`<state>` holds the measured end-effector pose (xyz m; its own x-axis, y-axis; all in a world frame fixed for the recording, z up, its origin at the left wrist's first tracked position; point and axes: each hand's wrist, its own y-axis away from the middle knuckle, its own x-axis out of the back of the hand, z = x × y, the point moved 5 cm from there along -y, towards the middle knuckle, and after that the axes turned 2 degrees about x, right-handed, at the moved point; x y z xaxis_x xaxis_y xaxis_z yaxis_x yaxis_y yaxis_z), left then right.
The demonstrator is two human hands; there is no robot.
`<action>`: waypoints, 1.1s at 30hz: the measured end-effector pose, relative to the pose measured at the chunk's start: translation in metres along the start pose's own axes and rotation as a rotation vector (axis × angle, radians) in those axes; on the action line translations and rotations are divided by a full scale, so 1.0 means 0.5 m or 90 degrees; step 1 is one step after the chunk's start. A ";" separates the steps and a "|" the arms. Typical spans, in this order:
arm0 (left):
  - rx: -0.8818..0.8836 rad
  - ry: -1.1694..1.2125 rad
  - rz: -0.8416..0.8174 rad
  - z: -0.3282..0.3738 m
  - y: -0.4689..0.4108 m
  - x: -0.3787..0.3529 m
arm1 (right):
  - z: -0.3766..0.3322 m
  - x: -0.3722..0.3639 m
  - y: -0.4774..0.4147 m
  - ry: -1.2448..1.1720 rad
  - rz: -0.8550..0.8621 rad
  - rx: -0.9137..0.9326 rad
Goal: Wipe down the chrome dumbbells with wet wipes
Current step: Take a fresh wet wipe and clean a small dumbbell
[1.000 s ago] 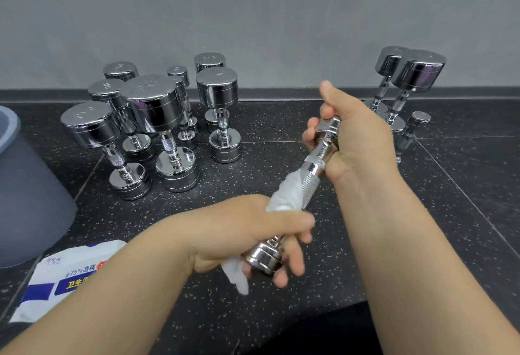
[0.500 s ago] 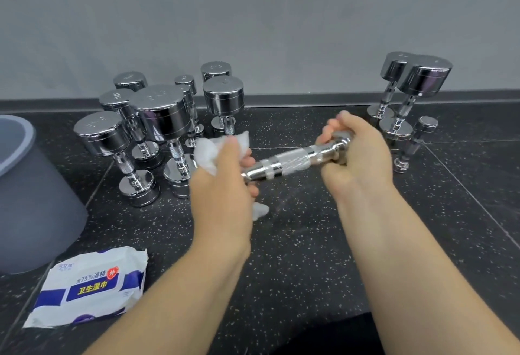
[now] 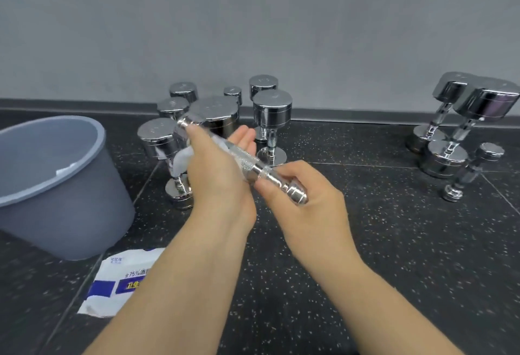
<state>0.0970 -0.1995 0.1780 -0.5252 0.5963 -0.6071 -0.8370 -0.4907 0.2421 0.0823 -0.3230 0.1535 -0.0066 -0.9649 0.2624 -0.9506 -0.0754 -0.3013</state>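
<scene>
While the small dumbbell [image 3: 244, 161] lay nearly level between the hands half a second ago, it now slants — its far end raised up and to the left, its near end low and to the right. The right hand [image 3: 302, 194] has slid to that near end and is closed around the head there, thumb pressed on the shaft. The left hand [image 3: 218, 168] has shifted too: it is no longer balled over the end but lies along the bar with fingers stretched out, pinning the white wet wipe [image 3: 183, 159] against the upper part of the handle. Most of the wipe bunches out to the left of that hand.

By my reading, one end is done and the cloth is working along the shaft towards the other end. Beyond the left hand stands a cluster of upright dumbbells [image 3: 271, 118]; well to the right of the right hand stands a smaller group [image 3: 461, 132] — which set is already clean I cannot tell. The wipe packet [image 3: 112, 290] lies on the floor under the left forearm, the grey bin [image 3: 62, 185] just left of it.
</scene>
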 end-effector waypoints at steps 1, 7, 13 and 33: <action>0.029 0.012 -0.009 -0.007 -0.005 0.006 | 0.001 -0.007 0.005 0.014 -0.002 0.012; 0.124 0.071 -0.127 0.001 -0.030 0.031 | 0.037 -0.031 0.011 -0.285 -0.211 -0.354; 0.063 -0.023 -0.219 -0.004 0.010 -0.010 | 0.030 -0.050 0.037 -0.551 -0.251 -0.503; -0.289 -0.856 -0.210 0.067 -0.017 0.013 | 0.051 0.081 -0.030 -0.235 -0.193 -0.222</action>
<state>0.0958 -0.1701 0.1976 -0.2807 0.7261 0.6277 -0.9597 -0.2194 -0.1754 0.1042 -0.3674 0.1452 0.3310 -0.9414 -0.0646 -0.9393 -0.3353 0.0726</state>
